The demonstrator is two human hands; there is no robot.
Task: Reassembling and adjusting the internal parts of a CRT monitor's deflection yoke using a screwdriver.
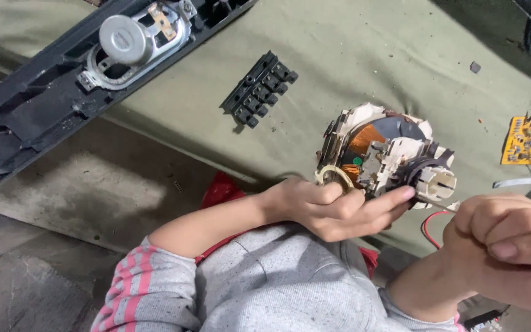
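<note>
The left hand (333, 209) curls around the near side of a cream plastic coil assembly (382, 157), its fingers closed on the part's lower edge and the forefinger stretched right toward the white socket (436, 182) at the assembly's near right end; copper winding shows orange inside the cream frame; the assembly is held just above the olive cloth (351, 55) that covers the table, right of centre. The right hand (511, 237) is bunched into a fist at the right edge, gripping a thin metal tool (436, 203) whose tip meets the assembly just under the socket; a red wire (428, 226) loops between the two hands. Farther left on the cloth lies a black block of push buttons (258, 89); at the far left a black panel (44, 104) carries a round silver speaker (131, 42); a yellow circuit board (530, 141) rests at the right edge, well apart from the hands.
</note>
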